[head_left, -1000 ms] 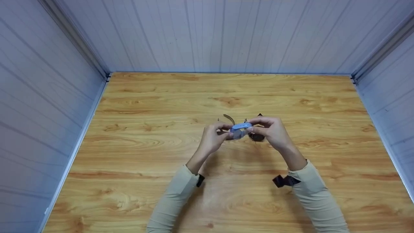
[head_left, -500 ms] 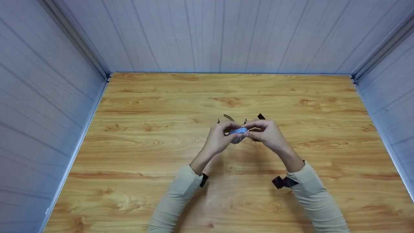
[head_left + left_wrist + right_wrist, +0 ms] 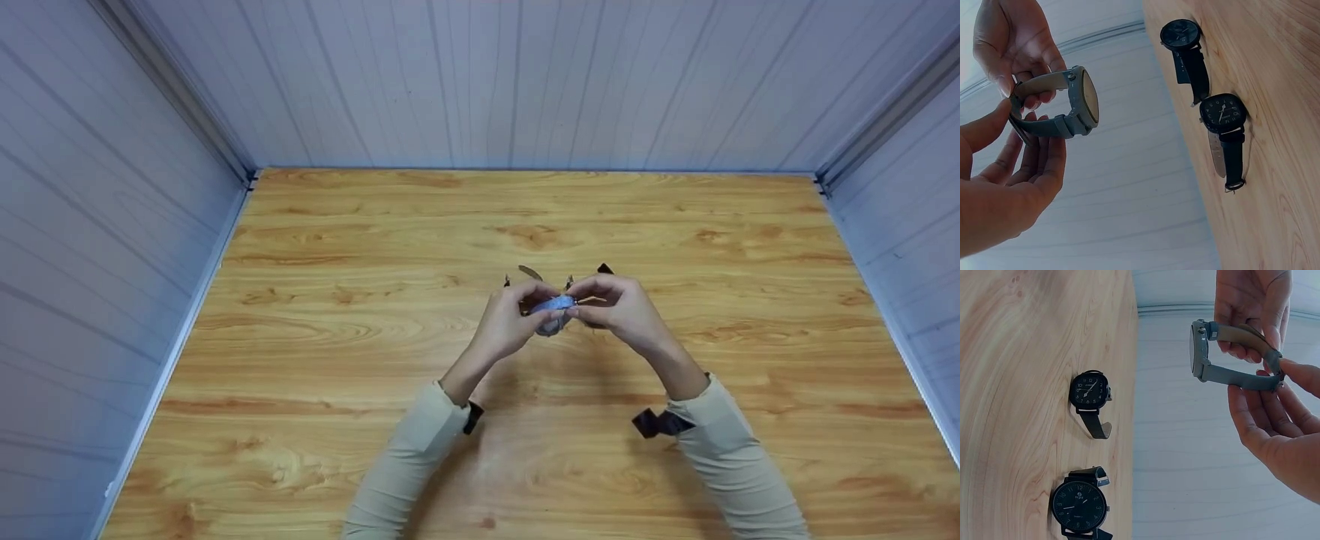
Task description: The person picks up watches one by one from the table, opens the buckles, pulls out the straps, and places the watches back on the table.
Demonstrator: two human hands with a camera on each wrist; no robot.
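A wristwatch with a light blue strap [image 3: 553, 303] is held up between both hands, over the middle of the table. Its strap forms a loop, and the round case [image 3: 1088, 100] faces away from the fingers. My left hand [image 3: 510, 319] pinches the strap at the buckle end between thumb and fingers. From the other side my right hand [image 3: 628, 306] pinches the same part, the two sets of fingertips nearly meeting. Thumbs and fingers partly hide the buckle [image 3: 1278, 371].
Two black watches lie on the wooden table [image 3: 337, 330] beyond the hands: one with a squarish dial [image 3: 1224, 112], one with a round dial [image 3: 1079, 506]. In the head view the hands mostly cover them. Pale panel walls [image 3: 480, 82] enclose the table's back and sides.
Compared with a second ago, the hands have drawn closer together at the strap's ends, the left shifting right. Over the last half second they have barely moved.
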